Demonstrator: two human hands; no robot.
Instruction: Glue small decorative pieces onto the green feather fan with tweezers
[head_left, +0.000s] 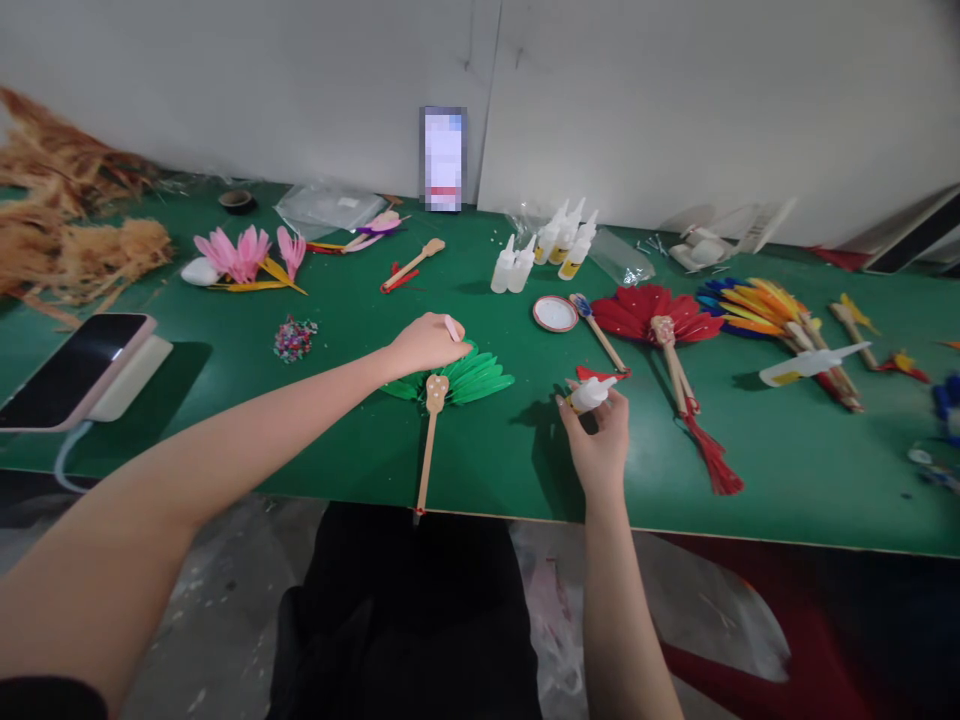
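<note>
A green feather fan [480, 378] with a wooden handle [428, 450] lies in front of me, its handle end reaching the table's near edge. Small pale dots show on the wooden head of the handle. My left hand [426, 343] is over the far side of the feathers, fingers curled and pressed together; whatever sits between the fingertips is hidden. To the right of the fan, my right hand [606, 435] grips a small white glue bottle [590, 394] with a yellow label, its nozzle tilted to the right.
Several glue bottles [574, 245] stand behind a small round dish [556, 314]. On the right lie a red feather fan [645, 315], multicoloured feathers [765, 308] and another glue bottle [806, 368]. Leftward are sequins [295, 339], pink feathers [236, 255] and a phone [71, 365].
</note>
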